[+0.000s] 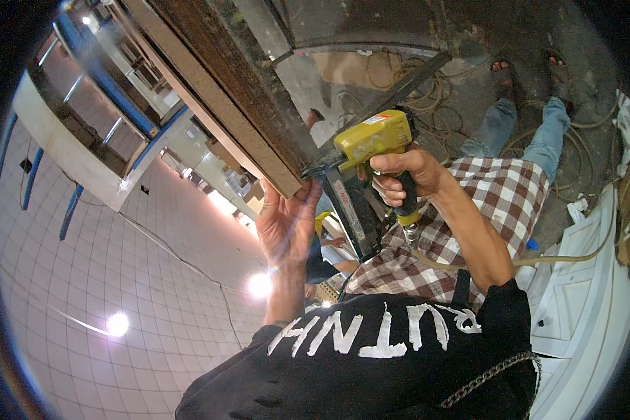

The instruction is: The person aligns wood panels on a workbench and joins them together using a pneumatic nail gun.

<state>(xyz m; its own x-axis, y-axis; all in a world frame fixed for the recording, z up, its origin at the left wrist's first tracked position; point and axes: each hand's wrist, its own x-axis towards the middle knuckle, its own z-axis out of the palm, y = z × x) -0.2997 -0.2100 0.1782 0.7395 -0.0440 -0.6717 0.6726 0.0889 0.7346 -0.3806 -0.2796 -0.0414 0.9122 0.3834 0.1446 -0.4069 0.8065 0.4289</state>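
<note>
My right hand (409,178) is closed round the black grip of a yellow air nail gun (374,136). Its nose points left and reaches the lower end of a long wooden board (234,119); whether it presses on the wood, I cannot tell. The gun's straight magazine (348,210) slants down from the nose. An air hose (574,259) joins the bottom of the grip and runs off to the right. My left hand (287,220) grips that same board end from below, fingers on one side and thumb on the other, close to the nose.
Coiled hoses (434,91) lie on the dark floor beside my sandalled feet. White panelled pieces (574,308) stand at the right. Partly hidden behind my left arm is another person's arm (336,243). A tiled ceiling (161,294) with bright lamps spreads at the left.
</note>
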